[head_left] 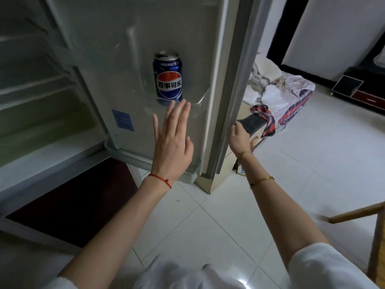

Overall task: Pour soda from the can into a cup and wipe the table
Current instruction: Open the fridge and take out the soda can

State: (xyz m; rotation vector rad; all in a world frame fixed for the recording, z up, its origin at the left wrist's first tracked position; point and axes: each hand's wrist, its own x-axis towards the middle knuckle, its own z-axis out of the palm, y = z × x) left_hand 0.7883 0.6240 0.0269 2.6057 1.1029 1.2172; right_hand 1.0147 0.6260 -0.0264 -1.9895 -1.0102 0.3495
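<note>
A blue soda can (168, 77) with a red, white and blue logo stands upright in the clear shelf (198, 105) on the inside of the open fridge door (116, 59). My left hand (171, 140) is stretched out flat with straight fingers, its fingertips just below the can's base, in front of the shelf. My right hand (239, 137) grips the outer edge of the fridge door, fingers curled around it. No cup and no table are in view.
The fridge interior (37, 97) with bare shelves is at the left. A pile of clothes and a plaid cloth (279, 101) lies on the white tiled floor beyond the door. A dark low cabinet (358, 86) is at the right, a wooden piece (354, 213) at the near right.
</note>
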